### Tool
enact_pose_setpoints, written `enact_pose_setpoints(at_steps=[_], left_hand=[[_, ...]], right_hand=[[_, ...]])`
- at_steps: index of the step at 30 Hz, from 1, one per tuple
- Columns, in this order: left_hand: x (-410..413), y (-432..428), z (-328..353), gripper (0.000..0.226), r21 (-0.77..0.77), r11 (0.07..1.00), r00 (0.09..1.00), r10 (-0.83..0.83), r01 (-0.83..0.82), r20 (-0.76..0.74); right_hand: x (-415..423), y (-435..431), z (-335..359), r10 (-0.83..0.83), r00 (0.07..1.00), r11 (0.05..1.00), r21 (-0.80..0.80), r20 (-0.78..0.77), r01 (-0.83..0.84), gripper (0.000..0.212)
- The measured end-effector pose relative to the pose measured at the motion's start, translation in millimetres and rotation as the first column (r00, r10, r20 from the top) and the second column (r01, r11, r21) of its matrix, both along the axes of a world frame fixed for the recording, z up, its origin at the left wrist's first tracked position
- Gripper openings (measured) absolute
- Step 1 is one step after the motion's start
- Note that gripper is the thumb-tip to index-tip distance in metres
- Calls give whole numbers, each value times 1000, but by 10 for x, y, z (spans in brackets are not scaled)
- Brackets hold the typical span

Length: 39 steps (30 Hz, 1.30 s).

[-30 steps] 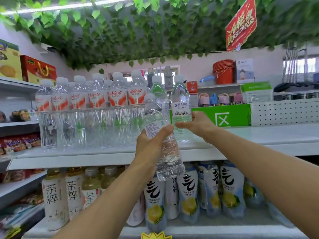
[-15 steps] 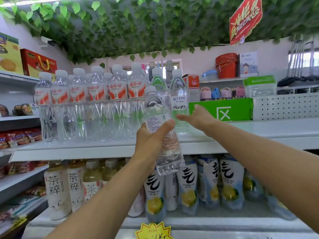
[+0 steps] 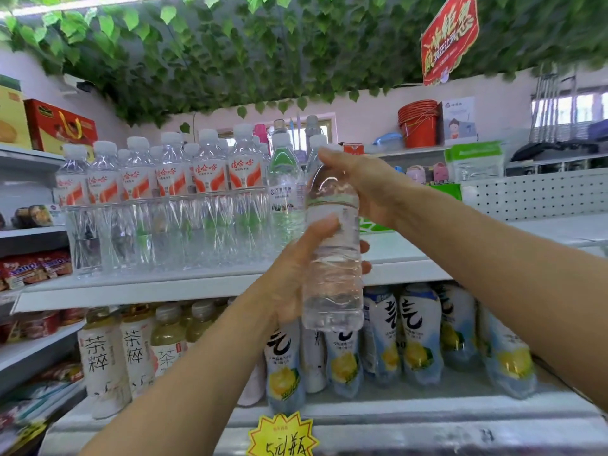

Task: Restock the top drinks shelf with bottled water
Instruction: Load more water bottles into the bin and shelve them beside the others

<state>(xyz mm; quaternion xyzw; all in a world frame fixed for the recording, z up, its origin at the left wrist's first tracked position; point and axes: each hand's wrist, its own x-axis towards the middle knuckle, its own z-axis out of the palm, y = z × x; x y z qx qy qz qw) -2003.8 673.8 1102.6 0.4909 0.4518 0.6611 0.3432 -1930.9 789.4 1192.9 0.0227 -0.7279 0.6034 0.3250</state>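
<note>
The top shelf [image 3: 148, 292] seems partly stocked: bottles [image 3: 171, 205] crowd its left end. Another bottle [image 3: 332, 258] is off the shelf, before its front edge, with left hand [image 3: 289, 274] fingers gripping its body and right hand [image 3: 365, 185] fingers its top.

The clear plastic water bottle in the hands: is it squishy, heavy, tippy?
Probably a bit squishy: the clear plastic water bottle has thin ribbed walls. Likely heavy for its size, since it looks full and the left hand and right hand both grip it. Tall and narrow, it may tip if bumped on the white top shelf.
</note>
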Motion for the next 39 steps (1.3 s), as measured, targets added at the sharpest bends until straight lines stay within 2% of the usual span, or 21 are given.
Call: enact_pose_setpoints(at_steps=[1,2,4,5,7,10,12,14,16,18,20,22,24,28,29,31,35,37,39], left_hand=[[4,20,-11,77,-16,987,980,156,-159,-122],[23,40,-32,72,-8,950,923,301,-312,-238],[62,66,-61,55,49,888,841,450,-458,-300],[46,81,-65,47,63,892,850,447,-448,-280],[17,79,-64,42,58,953,935,302,-297,-187],[-8,81,-60,53,68,996,997,57,-54,-55],[-3,117,-43,59,63,997,998,50,-47,-44],[24,158,2,67,69,980,978,190,-184,-87],[27,185,58,68,103,901,864,434,-422,-257],[3,183,89,56,203,784,700,617,-587,-360],[-79,167,109,51,317,689,594,724,-652,-351],[-210,161,120,42,394,622,528,783,-677,-330],[-336,154,131,39,435,562,430,824,-704,-368],[-534,151,193,49,519,463,197,851,-718,-486],[-573,156,237,51,541,440,135,849,-717,-512],[-650,168,374,56,593,394,-3,831,-702,-556],[-756,165,682,67,671,366,-287,698,-644,-656],[-790,177,815,71,675,364,-388,605,-642,-695],[-817,203,911,73,680,367,-473,512,-634,-717]], right_hand=[[-11,-9,35,-106,994,993,48,-24,107,32],[-27,-17,63,-183,981,979,83,-58,187,38],[-43,-43,87,-259,958,958,92,-123,271,50],[-34,-54,95,-266,955,956,93,-131,279,52],[12,-62,109,-205,976,969,124,-67,212,48],[45,-28,98,-52,998,992,119,25,49,44],[8,-23,107,-64,998,992,108,-5,64,38],[-36,-29,157,-175,983,979,98,-60,180,32],[-100,0,247,-269,955,956,81,-126,281,26],[-186,36,321,-326,928,941,28,-178,336,32],[-280,57,373,-358,909,930,9,-215,369,40],[-382,93,419,-379,888,916,29,-260,400,34],[-473,118,447,-406,869,901,31,-283,432,31],[-675,193,385,-450,842,869,72,-298,490,33],[-707,206,369,-467,835,857,82,-291,509,41],[-733,218,353,-485,839,849,98,-246,520,72],[-568,239,96,-446,886,857,223,-129,464,90],[-451,284,-225,-427,903,861,283,-52,423,85],[-353,311,-525,-417,909,864,313,5,395,65]])
